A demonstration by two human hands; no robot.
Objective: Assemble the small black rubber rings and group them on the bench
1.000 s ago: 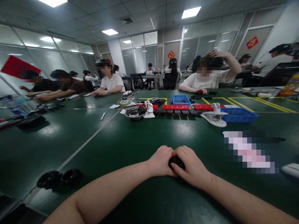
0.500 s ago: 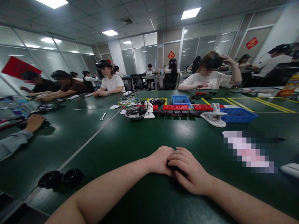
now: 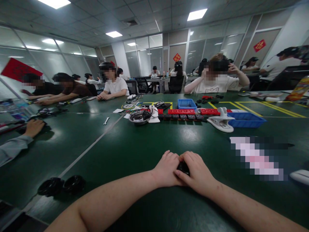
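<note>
My left hand (image 3: 167, 168) and my right hand (image 3: 196, 170) meet over the green table, fingers curled toward each other. Between them a glossy black object (image 3: 183, 168) shows in part; the palms and fingers hide the rest, so its kind is unclear. Both hands are closed around it, with the right thumb lying along its near side. Two black, shiny ring-shaped things (image 3: 74, 183) lie on the table left of my left forearm.
Across the table stand a red power-strip row (image 3: 181, 111), a blue bin (image 3: 246, 120), a white clip (image 3: 222, 120) and a metal dish (image 3: 139, 118) with cables. A small wrench (image 3: 106, 121) lies left of them. A co-worker's hand (image 3: 35, 128) rests at the left; other people sit beyond.
My right hand's fingers have shifted and the thumb has moved, uncovering part of the black object. Across the table, a person has raised a second hand to their headset.
</note>
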